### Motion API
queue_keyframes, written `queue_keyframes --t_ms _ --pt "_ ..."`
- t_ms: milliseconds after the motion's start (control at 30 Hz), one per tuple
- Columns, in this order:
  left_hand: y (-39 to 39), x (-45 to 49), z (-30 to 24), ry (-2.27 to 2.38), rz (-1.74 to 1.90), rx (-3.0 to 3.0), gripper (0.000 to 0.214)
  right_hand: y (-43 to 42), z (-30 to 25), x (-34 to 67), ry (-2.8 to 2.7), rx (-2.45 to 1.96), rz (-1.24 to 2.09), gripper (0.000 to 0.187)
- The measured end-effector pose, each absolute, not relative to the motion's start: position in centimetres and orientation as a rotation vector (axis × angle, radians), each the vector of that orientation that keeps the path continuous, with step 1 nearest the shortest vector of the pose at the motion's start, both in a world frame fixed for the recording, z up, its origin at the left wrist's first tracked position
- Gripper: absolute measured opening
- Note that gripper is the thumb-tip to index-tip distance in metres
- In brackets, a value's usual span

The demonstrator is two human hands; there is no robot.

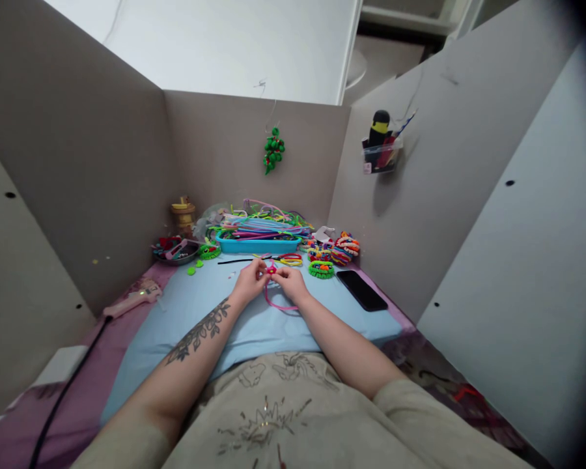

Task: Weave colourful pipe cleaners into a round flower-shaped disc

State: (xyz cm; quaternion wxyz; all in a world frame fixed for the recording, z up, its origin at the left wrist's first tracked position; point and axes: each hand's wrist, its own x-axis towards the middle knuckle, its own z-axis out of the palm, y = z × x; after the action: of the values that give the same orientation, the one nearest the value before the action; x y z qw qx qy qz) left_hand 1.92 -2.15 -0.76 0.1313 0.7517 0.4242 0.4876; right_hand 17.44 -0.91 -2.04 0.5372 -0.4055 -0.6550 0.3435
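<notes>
Over the light blue cloth, my left hand [251, 280] and my right hand [292, 284] meet at a small pink pipe cleaner piece [271, 270]. Fingertips of both hands pinch it from either side. From it a long pink pipe cleaner [273, 302] loops down and runs under my right wrist. Just beyond my hands lie scissors [289, 260] with red and yellow handles and a black pipe cleaner [234, 262]. Fine details of the pink piece are too small to make out.
Behind stands a blue tray [258, 246] heaped with colourful pipe cleaners. A phone [361, 290] and fuzzy coiled pieces [346, 249] sit at the right. At the left are a pink glue gun [135, 298] with a black cord and a dark bowl [176, 253]. Grey panels enclose the table.
</notes>
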Motion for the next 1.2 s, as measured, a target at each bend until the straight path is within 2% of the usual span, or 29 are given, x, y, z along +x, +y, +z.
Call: queue_keyframes --t_ms 233,467,633,900,1200 --pt "-2.1 1.8 -0.7 1.196 1.345 2.246 0.031 -0.6 -2.4 17.5 -1.611 -0.972 0.776 0.018" --pt "-2.1 1.9 -0.5 1.236 1.391 2.267 0.025 -1.3 -2.0 17.2 -1.642 -0.969 0.690 0.013" --pt "-2.1 1.6 -0.2 1.339 1.501 2.205 0.028 -1.7 -2.1 16.7 -1.641 -1.013 0.647 0.021" --pt "-2.2 1.4 0.0 1.405 1.609 2.171 0.029 -1.7 -3.0 16.4 -1.825 -0.983 0.922 0.018" --pt "-1.8 0.6 0.3 1.503 1.744 2.060 0.027 -1.8 -2.5 16.6 -1.693 -0.764 1.214 0.018"
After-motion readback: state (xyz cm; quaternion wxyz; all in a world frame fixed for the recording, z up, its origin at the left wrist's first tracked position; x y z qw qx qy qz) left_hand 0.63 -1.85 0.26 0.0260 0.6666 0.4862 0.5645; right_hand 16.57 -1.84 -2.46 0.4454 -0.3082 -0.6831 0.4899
